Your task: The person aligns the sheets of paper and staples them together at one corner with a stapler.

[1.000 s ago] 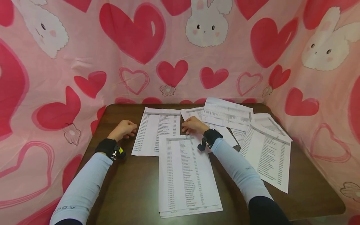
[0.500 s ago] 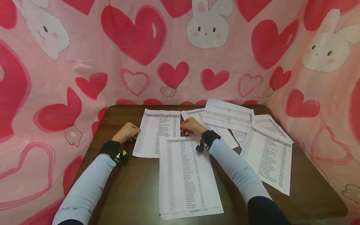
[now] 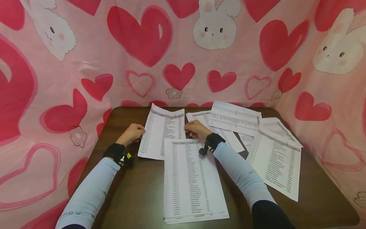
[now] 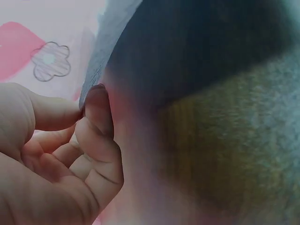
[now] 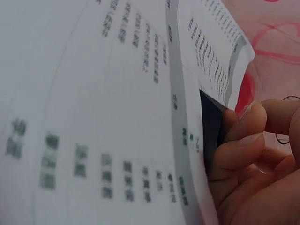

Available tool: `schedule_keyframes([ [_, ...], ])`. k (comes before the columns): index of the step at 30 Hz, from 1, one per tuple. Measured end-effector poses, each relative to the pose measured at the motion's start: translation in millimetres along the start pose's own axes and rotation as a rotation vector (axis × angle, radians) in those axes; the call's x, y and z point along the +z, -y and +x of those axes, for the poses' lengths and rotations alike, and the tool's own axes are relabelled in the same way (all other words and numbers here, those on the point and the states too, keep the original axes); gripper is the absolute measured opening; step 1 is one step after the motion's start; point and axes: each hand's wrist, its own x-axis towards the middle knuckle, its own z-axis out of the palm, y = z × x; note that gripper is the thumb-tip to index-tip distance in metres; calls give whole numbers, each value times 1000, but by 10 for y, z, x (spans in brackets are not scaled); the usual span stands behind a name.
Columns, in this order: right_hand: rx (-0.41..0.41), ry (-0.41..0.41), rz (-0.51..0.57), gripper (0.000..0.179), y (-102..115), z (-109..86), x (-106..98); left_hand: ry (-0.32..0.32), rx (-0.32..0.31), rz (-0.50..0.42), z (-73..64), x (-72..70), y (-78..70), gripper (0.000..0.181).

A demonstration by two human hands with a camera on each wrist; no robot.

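Thin white printed sheet [image 3: 160, 127], gently curved

The left hand [image 3: 131, 133] and right hand [image 3: 197, 129] pinch its side edges over the far left of the smooth brown table [image 3: 137, 190], beyond flat rectangular papers [image 3: 195, 184]. Creased, heart-patterned pink fabric [image 3: 94, 41] hangs behind.

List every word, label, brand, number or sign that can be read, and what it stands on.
No text reads with certainty.
Far sheet: printed columns, too small.
Near sheets: printed rows, blurred.
Papers at right: too small.
Left sleeve: dark lettering, too unclear.
Right sleeve: small mark, too faint.
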Motion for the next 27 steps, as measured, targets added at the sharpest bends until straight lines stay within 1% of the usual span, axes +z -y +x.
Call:
schedule_keyframes([
  [5,-52,-9,-31,16,63,-32,11,-19,16,9,-20,-47,-61,32],
  [10,-65,-52,-74,13,100,-5,17,-36,38,7,-10,-78,-89,33],
  [16,-136,-114,-121,16,199,-25,1,-55,75,-4,-2,-130,-153,34],
  [18,-167,-132,-106,16,258,-51,-17,-62,101,2,-9,-167,-198,34],
  [20,-205,-145,-66,17,342,-83,-45,-75,141,17,-26,-212,-263,34],
  [23,-256,-160,-16,17,468,-129,-94,-99,183,42,-57,-269,-368,32],
  [25,-275,-164,-2,17,542,-146,-134,-106,194,49,-72,-297,-430,31],
  [27,-283,-165,-11,16,604,-153,-176,-103,188,44,-82,-314,-481,30],
])
